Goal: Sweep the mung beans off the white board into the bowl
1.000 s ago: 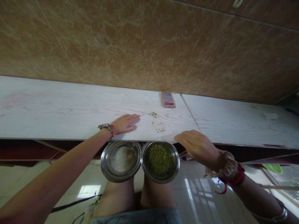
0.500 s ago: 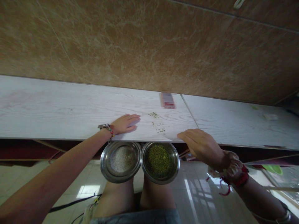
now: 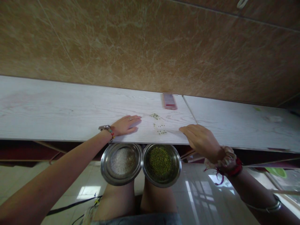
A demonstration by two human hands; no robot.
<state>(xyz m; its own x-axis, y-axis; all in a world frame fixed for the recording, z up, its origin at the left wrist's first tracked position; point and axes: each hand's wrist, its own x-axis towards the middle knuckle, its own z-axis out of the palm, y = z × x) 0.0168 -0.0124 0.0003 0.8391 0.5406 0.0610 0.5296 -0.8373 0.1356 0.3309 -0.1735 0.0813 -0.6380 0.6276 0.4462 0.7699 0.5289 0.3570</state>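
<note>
My left hand lies flat, palm down, on the white wooden table, fingers together and pointing right. My right hand rests curled on the table's near edge, its fingertips just right of a small scatter of green beans; I cannot see anything in it. Another little cluster of beans lies farther back. On my knees below the table edge sit two steel bowls: the left bowl holds white rice, the right bowl holds green mung beans.
A small blurred pinkish box stands at the back of the table against the brown marbled wall. A seam splits the tabletop right of the beans. Glossy floor tiles and a dark cable lie below.
My right hand has moved forward from over the bean bowl onto the table edge beside the scattered beans. The scatter looks thinner than before. My left hand has stayed put.
</note>
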